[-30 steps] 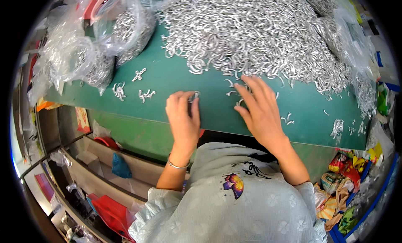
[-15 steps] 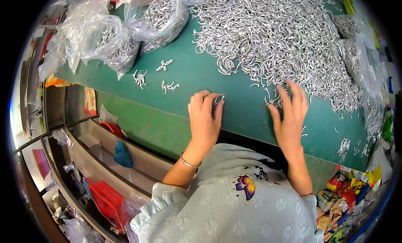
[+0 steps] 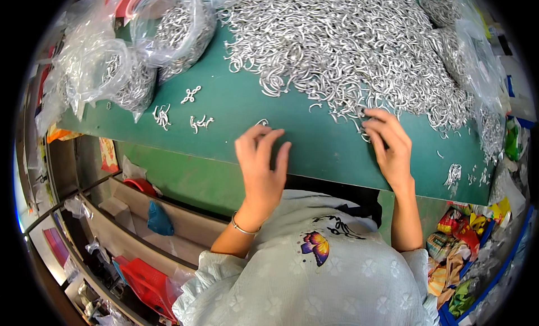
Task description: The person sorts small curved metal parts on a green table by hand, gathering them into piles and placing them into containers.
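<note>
My left hand [image 3: 259,163] is over the green table near its front edge, thumb and fingers apart. Just past its fingertips lies a small curved silver metal piece [image 3: 262,122], partly hidden by the fingers. Farther right, my right hand [image 3: 393,149] reaches to the near edge of a large heap of curved silver metal pieces [image 3: 348,45]. Its fingers are bent but apart, the tips at a few loose pieces [image 3: 359,124]; no piece shows gripped between them. Left of my left hand are two small clusters of pieces [image 3: 201,123] [image 3: 162,117] and a joined cross-shaped bunch [image 3: 191,94].
Clear plastic bags [image 3: 174,34] of metal pieces stand at the back left. More bagged pieces [image 3: 449,56] line the right side. A small pile [image 3: 453,174] lies near the right front corner. Below left is a shelf [image 3: 185,228] with a red basket [image 3: 147,284]; packets [image 3: 452,236] lie lower right.
The view has shifted, so the table appears farther left. My left hand has opened and drawn back from the curved piece it held. My right fingers have bent in at the heap's edge.
</note>
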Tool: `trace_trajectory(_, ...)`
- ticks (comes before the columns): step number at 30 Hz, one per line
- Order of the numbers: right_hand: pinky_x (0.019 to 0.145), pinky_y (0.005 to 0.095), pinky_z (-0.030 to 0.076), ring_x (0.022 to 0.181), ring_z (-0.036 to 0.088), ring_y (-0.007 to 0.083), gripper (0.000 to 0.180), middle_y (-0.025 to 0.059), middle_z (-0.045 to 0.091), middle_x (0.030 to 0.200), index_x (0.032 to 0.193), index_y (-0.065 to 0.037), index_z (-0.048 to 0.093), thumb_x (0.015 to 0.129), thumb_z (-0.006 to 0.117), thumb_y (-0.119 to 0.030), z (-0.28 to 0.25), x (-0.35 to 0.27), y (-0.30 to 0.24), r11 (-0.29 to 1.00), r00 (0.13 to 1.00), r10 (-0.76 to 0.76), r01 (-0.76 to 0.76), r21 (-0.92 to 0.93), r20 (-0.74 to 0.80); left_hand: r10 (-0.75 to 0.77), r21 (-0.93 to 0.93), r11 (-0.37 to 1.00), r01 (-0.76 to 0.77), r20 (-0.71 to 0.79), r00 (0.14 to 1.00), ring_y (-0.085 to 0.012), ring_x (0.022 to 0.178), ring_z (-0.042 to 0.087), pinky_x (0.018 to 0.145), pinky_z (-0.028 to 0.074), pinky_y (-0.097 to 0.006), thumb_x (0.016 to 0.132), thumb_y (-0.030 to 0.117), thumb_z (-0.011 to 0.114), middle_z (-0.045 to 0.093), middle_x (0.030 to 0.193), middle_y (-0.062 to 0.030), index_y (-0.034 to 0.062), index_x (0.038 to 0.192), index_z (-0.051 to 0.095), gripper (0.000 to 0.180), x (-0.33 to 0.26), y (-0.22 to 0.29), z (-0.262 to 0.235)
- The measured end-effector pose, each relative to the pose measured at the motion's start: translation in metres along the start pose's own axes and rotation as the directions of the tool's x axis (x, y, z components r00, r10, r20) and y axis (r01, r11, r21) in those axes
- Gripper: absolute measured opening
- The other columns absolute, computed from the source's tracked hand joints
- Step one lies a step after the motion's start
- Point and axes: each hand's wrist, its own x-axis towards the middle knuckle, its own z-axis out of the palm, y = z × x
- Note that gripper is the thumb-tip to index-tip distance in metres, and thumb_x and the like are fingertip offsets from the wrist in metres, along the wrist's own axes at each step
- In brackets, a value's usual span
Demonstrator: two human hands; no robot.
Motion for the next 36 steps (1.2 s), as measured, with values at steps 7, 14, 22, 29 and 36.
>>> trace_trajectory(7, 0.093, 0.0433, 0.041, 0.108, 0.054, 0.0312, 0.037, 0.01, 0.059, 0.122, 0.111, -0.004, 0.063, 0.076, 0.073, -0.007, 0.019, 0.004, -0.019, 0.97, 0.998, -0.058, 0.065, -0.236, 0.033, 0.119, 0.124, 0.981, -0.15, 0.228, 0.966, -0.0314, 0.107, 0.051, 0.094, 0.039, -0.042, 0.08, 0.002, 0.07, 0.053, 0.125, -0.0112, 0.0079, 0.12, 0.062, 0.041, 0.028, 0.03, 0.031)
trace_trajectory(14, 0.093, 0.042, 0.041, 0.108, 0.057, 0.0299, 0.031, 0.0079, 0.062, 0.114, 0.103, -0.005, 0.066, 0.073, 0.074, -0.006, -0.012, -0.013, 0.005, 0.969, 0.975, -0.18, 0.198, -0.149, 0.128, 0.091, 0.017, 0.995, -0.097, 0.213, 0.973, -0.0271, 0.101, 0.053, 0.088, 0.04, -0.04, 0.08, 0.002, 0.07, 0.055, 0.121, -0.0093, 0.0083, 0.117, 0.063, 0.038, 0.028, 0.004, 0.04)
trace_trajectory(22, 0.091, 0.0415, 0.04, 0.113, 0.053, 0.03, 0.029, 0.009, 0.059, 0.117, 0.103, -0.005, 0.064, 0.075, 0.073, -0.007, 0.006, -0.001, -0.002, 0.97, 0.989, -0.121, 0.135, -0.204, 0.081, 0.271, 0.029, 0.955, -0.294, 0.314, 0.91, -0.0252, 0.098, 0.053, 0.081, 0.039, -0.038, 0.076, 0.005, 0.074, 0.056, 0.114, -0.0061, 0.0109, 0.109, 0.066, 0.035, 0.035, 0.028, 0.048)
trace_trajectory(29, 0.08, 0.0369, 0.043, 0.094, 0.057, 0.028, 0.018, 0.011, 0.063, 0.1, 0.096, -0.003, 0.064, 0.079, 0.069, 0.001, -0.02, 0.016, 0.021, 0.956, 0.962, -0.022, -0.06, -0.287, -0.273, 0.221, -0.017, 0.975, -0.221, 0.121, 0.968, -0.023, 0.083, 0.057, 0.075, 0.039, -0.033, 0.078, 0.0, 0.072, 0.062, 0.088, -0.0045, 0.0058, 0.094, 0.067, 0.018, 0.044, 0.015, 0.047)
trace_trajectory(36, 0.088, 0.0396, 0.039, 0.107, 0.052, 0.0296, 0.024, 0.0091, 0.057, 0.116, 0.1, -0.005, 0.064, 0.078, 0.073, -0.008, 0.002, -0.003, -0.017, 0.964, 0.997, 0.026, -0.044, -0.263, -0.07, 0.064, -0.014, 0.998, -0.062, 0.167, 0.984, -0.0199, 0.069, 0.055, 0.065, 0.045, -0.031, 0.077, -0.007, 0.071, 0.061, 0.081, -0.008, 0.0018, 0.094, 0.066, 0.019, 0.025, 0.02, 0.028)
